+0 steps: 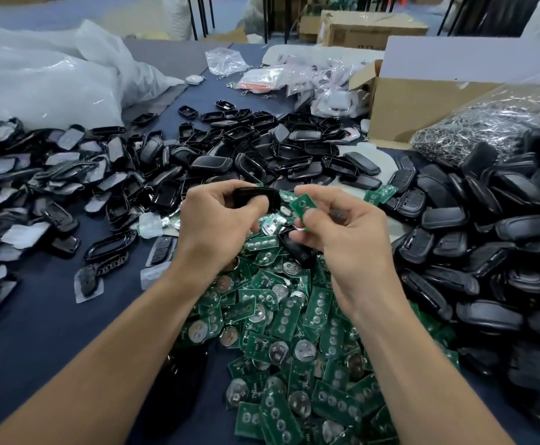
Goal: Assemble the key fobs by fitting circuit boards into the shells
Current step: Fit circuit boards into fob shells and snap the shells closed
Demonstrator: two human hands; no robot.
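Left grip (220,220): fingers and thumb curled round 1 black shell (256,195), held up above the heap. Right grip (342,232): thumb and fingers pinching 1 green circuit board (302,205), tilted, just beside the shell but not touching it and not seated in it. Something small and dark sits behind the right fingers; can't tell what it is. So 2 grips, 1 shell and 1 board in hand. Directly under both grips and running back toward the person: 1 heap of loose green boards (288,332), many with round silver coin-cell holders, far too many to count. 1 black fob part (294,245) lies on that heap just below the right grip. Ahead of the grips: 1 spread of open black shell halves (262,149), dozens. Left of the left grip: 1 spread of black parts with pale protective film (21,187), also dozens. Right of the right grip: 1 tall pile of closed-looking black fob bodies (487,236), uncounted. Beyond that pile: 1 clear bag of metal rings (487,130) leaning on 1 open cardboard box (422,101). Far left of the grips: big white plastic bags (37,81), at least 2. All of it sits on 1 dark blue tabletop (53,300).
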